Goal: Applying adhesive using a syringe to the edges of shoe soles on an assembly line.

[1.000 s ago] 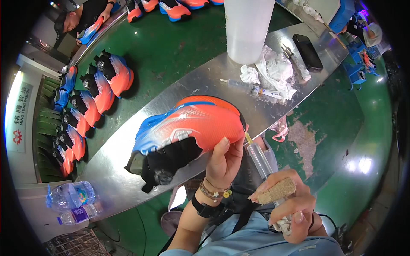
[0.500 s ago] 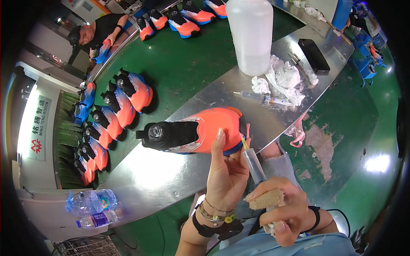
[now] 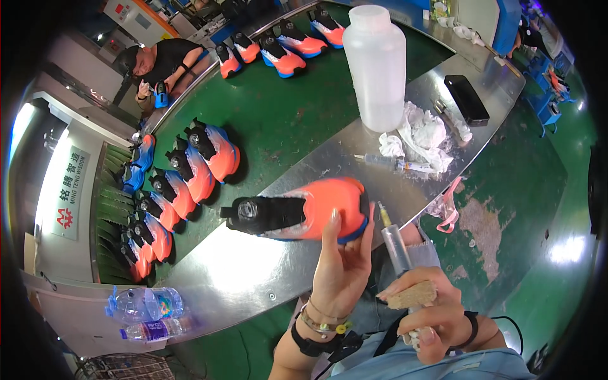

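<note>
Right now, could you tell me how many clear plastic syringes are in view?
2: one clear plastic syringe gripped upright in the right hand, the other syringe lying on the curved metal table beside crumpled white tissues. Others may be hidden.

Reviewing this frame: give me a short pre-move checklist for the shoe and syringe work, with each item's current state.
1. Left hand grips the orange shoe at the toe: ok.
2. Right hand holds the syringe, tip up near the shoe's toe: ok.
3. Tan block held with the syringe: ok.
4. Syringe tip touching the shoe: cannot tell.
5. Fluid left in the syringe: cannot tell.
6. Steel table under the shoe is bare: ok.
</note>
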`<state>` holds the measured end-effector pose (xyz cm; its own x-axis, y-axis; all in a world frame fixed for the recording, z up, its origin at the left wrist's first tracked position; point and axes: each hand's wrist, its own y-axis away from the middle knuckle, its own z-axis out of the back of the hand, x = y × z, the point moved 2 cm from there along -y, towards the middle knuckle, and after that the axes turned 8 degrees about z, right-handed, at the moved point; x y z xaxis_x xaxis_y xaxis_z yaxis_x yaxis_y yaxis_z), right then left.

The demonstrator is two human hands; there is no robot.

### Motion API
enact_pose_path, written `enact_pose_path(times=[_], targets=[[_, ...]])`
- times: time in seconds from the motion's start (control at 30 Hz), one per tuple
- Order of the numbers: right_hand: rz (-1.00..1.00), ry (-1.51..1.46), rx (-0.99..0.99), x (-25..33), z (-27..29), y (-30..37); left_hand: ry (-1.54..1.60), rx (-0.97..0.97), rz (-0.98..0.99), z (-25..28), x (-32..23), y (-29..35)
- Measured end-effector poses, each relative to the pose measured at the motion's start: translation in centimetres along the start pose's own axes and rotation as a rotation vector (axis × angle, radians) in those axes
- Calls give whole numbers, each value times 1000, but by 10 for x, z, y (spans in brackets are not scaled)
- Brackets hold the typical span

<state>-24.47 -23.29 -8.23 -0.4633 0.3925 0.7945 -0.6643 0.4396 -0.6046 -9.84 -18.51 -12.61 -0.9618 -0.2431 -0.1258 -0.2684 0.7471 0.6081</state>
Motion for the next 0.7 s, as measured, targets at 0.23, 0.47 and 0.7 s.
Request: enact_pose_path(times=[0.23, 0.47, 0.7], targets=[[65, 66, -159, -24, 22, -11, -758, -259, 91, 115, -7, 87], [59, 59, -309, -46, 25, -26, -906, -392, -299, 123, -46, 122], [5, 114, -357, -42, 36, -21, -595, -192, -254, 69, -89, 30]])
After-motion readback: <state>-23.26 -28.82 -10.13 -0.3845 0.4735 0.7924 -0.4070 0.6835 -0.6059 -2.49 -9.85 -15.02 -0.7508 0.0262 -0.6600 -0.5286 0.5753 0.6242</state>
